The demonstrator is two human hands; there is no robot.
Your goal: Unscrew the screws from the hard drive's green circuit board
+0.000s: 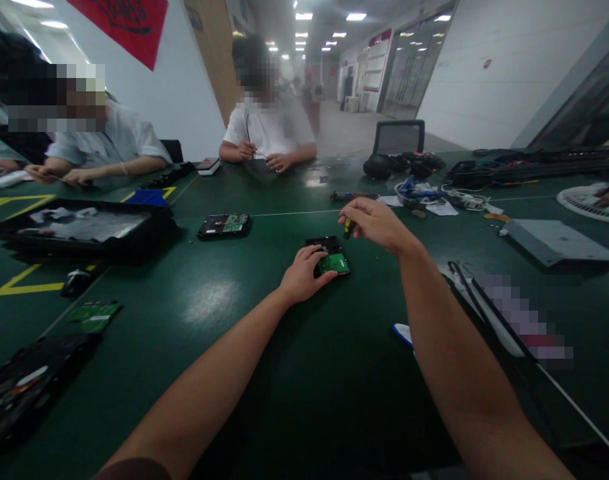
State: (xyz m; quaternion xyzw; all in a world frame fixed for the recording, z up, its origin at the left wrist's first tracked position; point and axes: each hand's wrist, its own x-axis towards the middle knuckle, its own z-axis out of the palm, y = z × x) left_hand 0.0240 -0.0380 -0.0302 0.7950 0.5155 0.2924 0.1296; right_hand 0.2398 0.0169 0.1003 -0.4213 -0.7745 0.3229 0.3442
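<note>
Steadying the drive (336,260) well in from the near edge of the bench (304,373), your left hand (304,275) grips it; your right hand (375,223) pinches the yellow-and-black tool (348,229): hold this upright.

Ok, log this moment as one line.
left hand: on black rectangular drive with green circuit board | right hand: gripping yellow-and-black tool beside drive's far right corner | surface: dark green tabletop

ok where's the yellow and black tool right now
In the head view, just right of centre, the yellow and black tool is held in the right hand, beside the green-boarded device that the left hand touches.
</note>
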